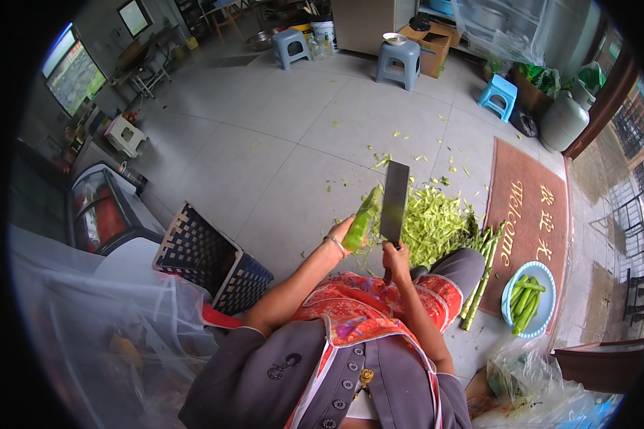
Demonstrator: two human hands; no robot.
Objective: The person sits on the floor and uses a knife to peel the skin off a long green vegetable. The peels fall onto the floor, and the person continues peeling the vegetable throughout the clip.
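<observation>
My left hand point(348, 230), with a metal bangle at the wrist, grips a thick green vegetable stem point(363, 221), probably celtuce, tilted up and away from me. In my right hand point(397, 260) is the handle of a cleaver point(395, 201). Its broad blade points away from me, just right of the stem; whether they touch I cannot tell. A heap of pale green peelings point(434, 222) covers the floor beyond my right knee. Long unpeeled stems point(483, 279) lie beside that knee. Farther right, a light blue basin point(551, 300) holds several peeled green stems point(525, 303).
A red doormat point(515, 214) bearing writing lies by the doorway. A woven basket point(236, 279) rests at my left, near a glass-topped freezer point(107, 209). Stools point(399, 61) and a gas cylinder point(564, 120) stand farther off. Plastic bags point(536, 370) sit at lower right.
</observation>
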